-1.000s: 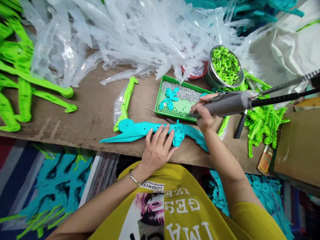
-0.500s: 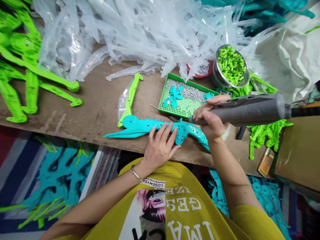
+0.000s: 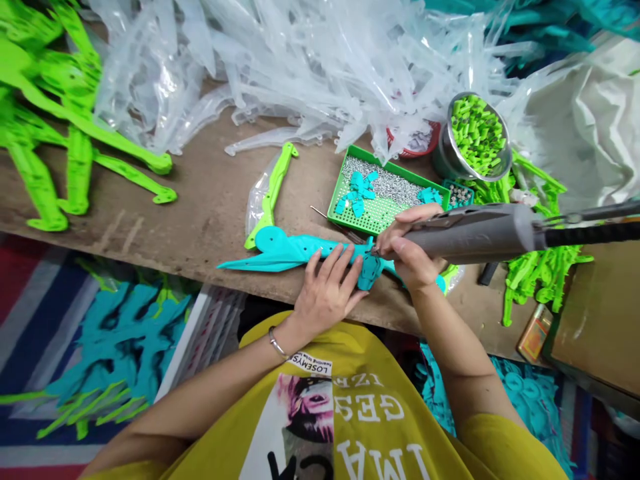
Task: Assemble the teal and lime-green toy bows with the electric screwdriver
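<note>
"Hands first: how do they stand?"

"Bare left hand point(image 3: 330, 290) lies flat, palm down and fingers spread; bare right hand point(image 3: 407, 250) is wrapped round a thick grey cylindrical power tool point(image 3: 465, 233)."

"And beneath them?"

"Biggest is the flat brown worktop point(image 3: 210, 193). Along its near edge lies a long, narrow teal plastic body point(image 3: 300, 250), under the left fingers."

"How does it look?"

"Pointed at its left end, with small dark holes along the middle. A curved lime-green plastic arm point(image 3: 273, 193) slants away from a round teal disc point(image 3: 271, 238); whether joined, I can't tell. Beside the left fingertips, a lobed teal plastic block point(image 3: 369, 270) sits across the body, pitted with dark slots."

"What's hard to make out?"

"Much of the body's right-hand stretch, behind the right hand. The tool's black cord point(image 3: 595, 234) is cut off at the right edge. Its tip is near the block, but fingers crowd it, so contact is unclear. Tiny silver metal screws point(image 3: 393, 183) in the green perforated plastic tray point(image 3: 370, 219) blur together."
</note>
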Demonstrator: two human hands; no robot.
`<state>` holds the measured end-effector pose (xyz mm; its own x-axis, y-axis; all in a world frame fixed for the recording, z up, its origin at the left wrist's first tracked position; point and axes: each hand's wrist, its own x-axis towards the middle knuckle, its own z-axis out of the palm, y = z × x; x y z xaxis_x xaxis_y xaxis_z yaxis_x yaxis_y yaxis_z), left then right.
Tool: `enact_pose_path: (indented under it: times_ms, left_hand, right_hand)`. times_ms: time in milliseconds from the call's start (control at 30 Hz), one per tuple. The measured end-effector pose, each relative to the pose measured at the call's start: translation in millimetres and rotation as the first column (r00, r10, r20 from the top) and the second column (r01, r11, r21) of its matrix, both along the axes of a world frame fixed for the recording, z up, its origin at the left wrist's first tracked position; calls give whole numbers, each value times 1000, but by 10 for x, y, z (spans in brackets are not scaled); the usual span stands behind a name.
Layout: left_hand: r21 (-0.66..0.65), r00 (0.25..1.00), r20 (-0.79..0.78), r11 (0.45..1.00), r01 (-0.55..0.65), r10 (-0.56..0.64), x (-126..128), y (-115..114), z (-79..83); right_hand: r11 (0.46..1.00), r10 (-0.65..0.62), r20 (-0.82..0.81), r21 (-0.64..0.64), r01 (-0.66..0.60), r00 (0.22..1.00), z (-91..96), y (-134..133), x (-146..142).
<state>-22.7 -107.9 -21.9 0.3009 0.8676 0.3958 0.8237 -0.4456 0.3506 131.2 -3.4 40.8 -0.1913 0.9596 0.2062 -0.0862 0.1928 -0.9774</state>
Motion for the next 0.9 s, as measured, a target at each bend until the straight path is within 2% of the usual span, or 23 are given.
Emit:
enact_pose_path:
  times_ms: [133, 200, 300, 467, 633, 900]
  left_hand:
    - [-29, 990, 132, 999, -37, 41, -6, 98, 129]
    - [-58, 979, 193, 997, -54, 64, -22, 206, 211]
    - [-42, 979, 199, 999, -27, 35, -68, 385, 286]
    - [62, 985, 168, 998, 19, -29, -117, 538, 286]
    - [12, 983, 179, 999, 32, -34, -84, 532, 292]
    - [51, 979, 203, 998, -27, 16, -112, 539, 228]
  right_hand:
    - [987, -9, -62, 161, 19, 998, 197, -9, -39]
    - [987, -31, -63, 158, 41, 998, 248, -24, -61]
    - [991, -59, -49, 115, 64, 997, 274, -52, -85]
    - [996, -42, -78, 81, 48, 996, 291, -79, -96]
    - [993, 0, -98, 119, 11, 995, 287, -96, -84]
    - [992, -26, -91, 124, 37, 996, 321, -94, -76]
